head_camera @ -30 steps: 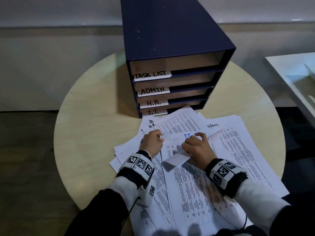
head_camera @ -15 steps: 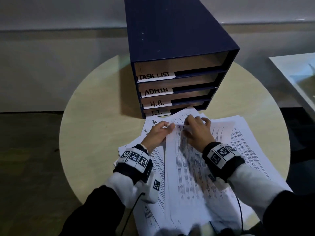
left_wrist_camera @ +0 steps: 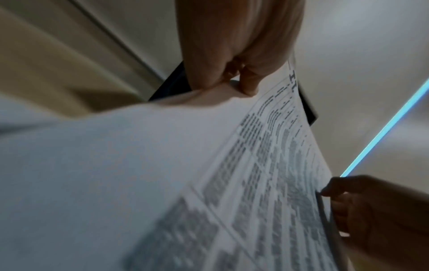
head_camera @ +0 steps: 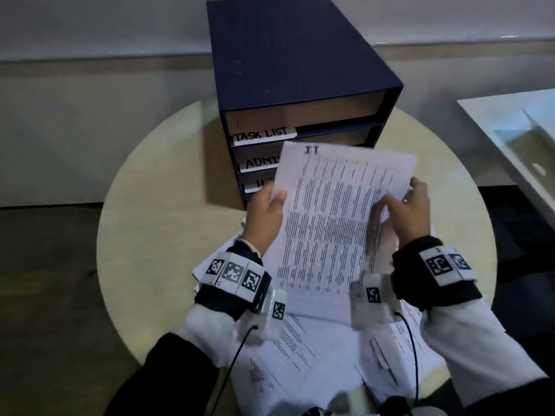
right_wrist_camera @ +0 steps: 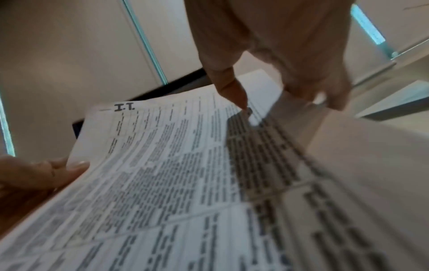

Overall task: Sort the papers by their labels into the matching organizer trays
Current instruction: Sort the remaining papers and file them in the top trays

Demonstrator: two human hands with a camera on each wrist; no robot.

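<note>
A printed sheet marked "I.T." [head_camera: 333, 217] is held up off the table, tilted toward me, in front of the dark blue organizer [head_camera: 297, 73]. My left hand [head_camera: 265, 211] pinches its left edge, thumb on top. My right hand [head_camera: 405, 211] grips its right edge, thumb on the print and fingers behind. The sheet hides the lower trays; the TASK LIST label [head_camera: 264, 135] and part of the ADMIN label [head_camera: 261, 162] show. In the right wrist view the "I.T." sheet [right_wrist_camera: 176, 165] shows its label top left. In the left wrist view the sheet [left_wrist_camera: 267, 165] runs between both hands.
More printed papers [head_camera: 315, 355] lie spread on the round wooden table [head_camera: 156, 235] below my wrists. A white table [head_camera: 516, 139] stands at the right. Floor lies to the left of the round table.
Both hands have lifted the I.T. sheet off the pile and raised it in front of the organizer; my hands have moved apart to its left and right edges.
</note>
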